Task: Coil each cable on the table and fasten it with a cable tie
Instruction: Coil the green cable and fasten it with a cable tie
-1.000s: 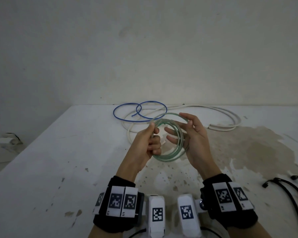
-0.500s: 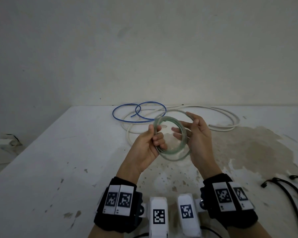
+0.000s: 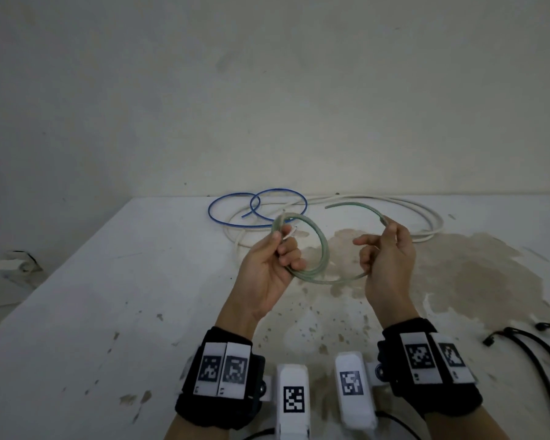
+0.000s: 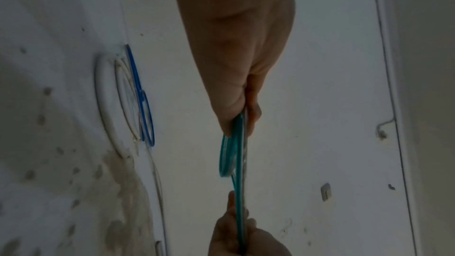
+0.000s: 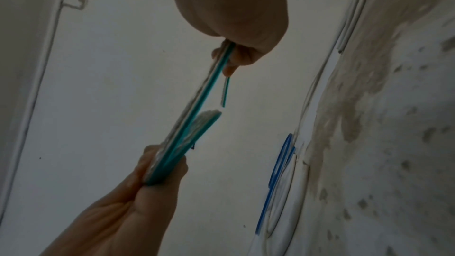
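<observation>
A person holds a pale green cable above the middle of the stained table; the left hand pinches the remaining loops; the right hand grips an arc now pulled out sideways; a moment ago the coil was tight, so it probably needs rewinding before tying.

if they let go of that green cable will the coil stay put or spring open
Probably springs open: the green cable holds smooth round arcs, and its free end juts out unsupported past the right hand. It seems light, as the left hand pinches the loops easily.
</observation>
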